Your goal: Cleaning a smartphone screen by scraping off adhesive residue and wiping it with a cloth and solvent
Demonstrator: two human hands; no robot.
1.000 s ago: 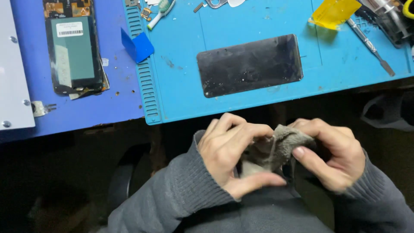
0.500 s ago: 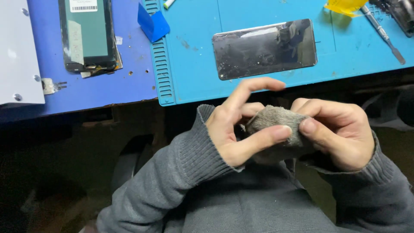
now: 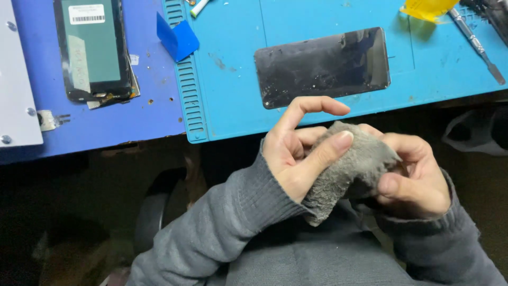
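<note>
- Two work mats fill the top of the frame: a light blue silicone mat point(image 3: 328, 114) across the centre and right, and a darker blue mat point(image 3: 127, 119) to its left, both ending at a table edge with dark floor below.
- At centre frame, below the table edge, the left hand point(image 3: 296, 153) and the right hand point(image 3: 415, 177) meet over the person's lap, both in grey knitted sleeves.
- A grey cloth point(image 3: 346, 169), soft and crumpled, is bunched between the two hands.
- Left hand: the thumb presses on top of the cloth and the lower fingers curl behind it, while the index finger arches up, free of the fabric.
- Right hand: the fingers are folded around the cloth's right end with the thumb laid across the front, gripping it.
- Just above the hands, a dark glass phone panel point(image 3: 323, 66) lies flat on the light blue mat, its surface speckled with dust and smears; neither hand touches it.
- Upper left, a second phone part with a green back point(image 3: 94, 50) lies on the darker mat.
- Near it, a small blue plastic pick point(image 3: 177, 38) sits where the two mats meet.
- Upper right, a yellow piece of plastic point(image 3: 426, 8) and a metal prying tool point(image 3: 476, 45) rest on the light blue mat.
- At the far left edge lies a pale grey panel point(image 3: 16, 79).
</note>
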